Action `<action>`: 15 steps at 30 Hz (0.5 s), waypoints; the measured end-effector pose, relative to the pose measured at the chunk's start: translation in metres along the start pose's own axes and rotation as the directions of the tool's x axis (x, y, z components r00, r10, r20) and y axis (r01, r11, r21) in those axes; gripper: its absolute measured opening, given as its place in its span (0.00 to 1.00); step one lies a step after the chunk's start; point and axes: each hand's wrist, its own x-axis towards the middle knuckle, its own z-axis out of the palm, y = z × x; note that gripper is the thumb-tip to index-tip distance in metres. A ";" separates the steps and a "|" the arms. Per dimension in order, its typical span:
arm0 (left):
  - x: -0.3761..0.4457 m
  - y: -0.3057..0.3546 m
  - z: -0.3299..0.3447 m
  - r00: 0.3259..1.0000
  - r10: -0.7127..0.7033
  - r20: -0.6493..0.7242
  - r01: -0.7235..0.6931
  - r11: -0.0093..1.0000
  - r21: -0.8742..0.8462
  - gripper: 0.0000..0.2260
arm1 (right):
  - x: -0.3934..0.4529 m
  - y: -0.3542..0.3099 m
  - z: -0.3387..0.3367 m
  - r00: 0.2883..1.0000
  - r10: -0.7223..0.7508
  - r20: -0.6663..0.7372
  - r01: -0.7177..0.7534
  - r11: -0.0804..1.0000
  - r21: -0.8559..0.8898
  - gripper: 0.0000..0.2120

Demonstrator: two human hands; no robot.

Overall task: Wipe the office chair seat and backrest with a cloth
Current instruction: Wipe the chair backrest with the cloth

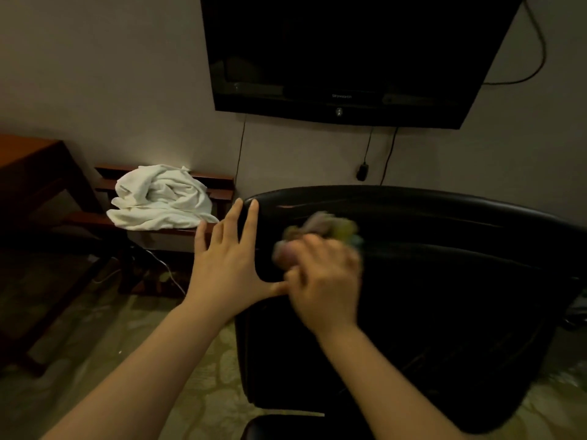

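against the pale wall, under a wall-mounted black flat-screen television (pixel 346 55), stands the black leather office chair (pixel 428 296), seen from behind its curved backrest. on the upper left of that backrest the right hand (pixel 324 281) is closed around a bunched multicoloured cloth (pixel 320 228), pinkish and yellow-green, blurred by motion; the cloth is pressed to the leather just below the top edge. the left hand (pixel 228 265) is spread flat and empty, fingers splayed, its fingertips at the chair's left top corner and its thumb reaching toward the right hand; whether the palm touches the leather i cannot tell. to the left, a crumpled white towel (pixel 158 198) lies heaped on a dark red wooden slatted rack (pixel 219 192) beside a reddish wooden table (pixel 35 166). thin black cables (pixel 239 147) hang down the wall from the television. a patterned beige floor (pixel 190 385) shows below the forearms.
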 end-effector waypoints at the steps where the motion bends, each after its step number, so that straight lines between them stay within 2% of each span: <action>1: -0.001 -0.002 0.001 1.000 0.020 0.004 -0.020 0.999 0.036 0.55 | 0.001 -0.009 0.005 0.994 -0.104 0.042 0.103 0.994 0.023 0.16; 4: 0.001 -0.011 0.000 0.994 0.096 0.055 -0.102 0.986 0.134 0.57 | 0.018 0.007 0.004 0.923 -0.354 0.152 0.356 0.934 0.013 0.17; 6: 0.005 -0.018 -0.003 0.986 0.145 0.082 -0.154 0.981 0.120 0.56 | 0.017 0.034 0.004 0.851 -0.488 0.196 0.502 0.864 -0.032 0.19; 9: 0.007 -0.028 -0.006 0.982 0.185 0.039 -0.185 0.983 0.016 0.44 | -0.020 0.057 0.017 0.814 -0.527 0.245 0.555 0.829 -0.063 0.23; 11: 0.004 -0.029 -0.005 0.987 0.157 -0.036 -0.158 0.986 -0.050 0.35 | -0.058 0.069 0.033 0.733 -0.609 0.305 0.652 0.756 -0.058 0.23; 15: 0.009 -0.019 0.002 0.980 0.175 -0.098 -0.178 0.984 -0.027 0.31 | -0.087 0.096 0.035 0.585 -0.724 0.367 0.792 0.606 -0.067 0.20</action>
